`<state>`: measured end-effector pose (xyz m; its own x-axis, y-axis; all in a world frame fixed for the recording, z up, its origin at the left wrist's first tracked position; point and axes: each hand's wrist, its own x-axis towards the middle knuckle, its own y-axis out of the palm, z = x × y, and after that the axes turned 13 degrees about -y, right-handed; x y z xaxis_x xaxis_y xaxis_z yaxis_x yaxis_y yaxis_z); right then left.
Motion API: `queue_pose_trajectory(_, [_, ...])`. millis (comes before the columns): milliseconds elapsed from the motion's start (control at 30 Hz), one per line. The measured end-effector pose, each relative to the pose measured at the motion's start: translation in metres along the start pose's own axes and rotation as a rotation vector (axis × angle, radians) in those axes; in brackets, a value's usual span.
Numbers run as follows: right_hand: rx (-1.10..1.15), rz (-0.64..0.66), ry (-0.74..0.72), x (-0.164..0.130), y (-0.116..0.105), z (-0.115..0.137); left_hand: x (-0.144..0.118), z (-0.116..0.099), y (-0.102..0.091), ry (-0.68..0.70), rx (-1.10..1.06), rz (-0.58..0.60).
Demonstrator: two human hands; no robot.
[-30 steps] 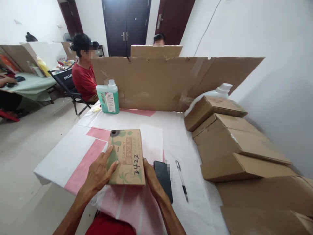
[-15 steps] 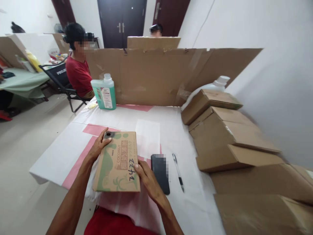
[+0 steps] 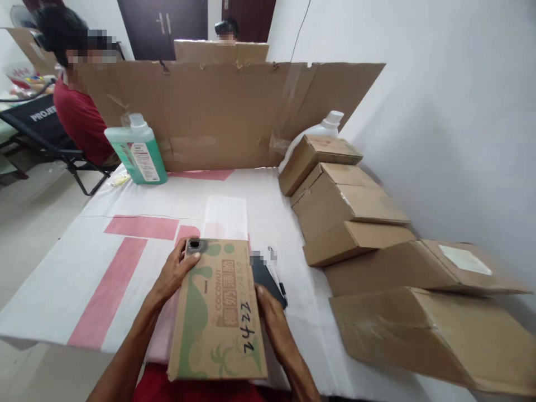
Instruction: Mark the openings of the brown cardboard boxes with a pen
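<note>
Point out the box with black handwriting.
The box between the left hand and right hand, with 2422 penned near its right edge; the boxes at right show no handwriting.

In the grip, a brown box (image 3: 209, 329) has green palm print (image 3: 223, 362); left of it, pink bands (image 3: 106, 293) mark white cloth (image 3: 46, 285).

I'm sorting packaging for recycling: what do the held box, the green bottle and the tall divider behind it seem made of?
Held box: matte, printed cardboard, judging by its brown surface and folded edges.
Green bottle: probably smooth plastic, since it looks translucent.
Divider: apparently dull cardboard, brown with creases and a notched top edge.
</note>
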<state>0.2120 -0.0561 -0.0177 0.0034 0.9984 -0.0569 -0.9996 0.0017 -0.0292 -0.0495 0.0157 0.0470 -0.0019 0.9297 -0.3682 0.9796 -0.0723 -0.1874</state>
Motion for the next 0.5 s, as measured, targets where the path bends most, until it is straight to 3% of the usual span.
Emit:
queue_pose_trajectory(100, [-0.043,-0.122,0.055,0.006,-0.023,0.019,-0.005,-0.003,0.017,0.012,0.055,0.028])
queue_pose_trajectory(167, [-0.177,-0.226,-0.082,0.02,-0.027,0.039,-0.01,-0.003,0.024,0.003,0.066,0.063])
queue_pose_trajectory(233, [-0.327,-0.229,-0.273,0.042,-0.018,0.061,-0.013,-0.002,0.028,-0.02,0.061,0.105])
queue_pose_trajectory(333, [-0.56,-0.016,-0.444,0.077,0.014,0.092,-0.014,-0.004,0.027,-0.025,0.045,0.159])
queue_pose_trajectory(433, [-0.83,0.309,-0.374,0.095,0.046,0.109,-0.012,-0.007,0.024,0.011,0.077,0.118])
queue_pose_trajectory(500, [-0.945,0.408,-0.287,0.096,0.06,0.113,-0.01,-0.008,0.023,0.019,0.118,0.045])
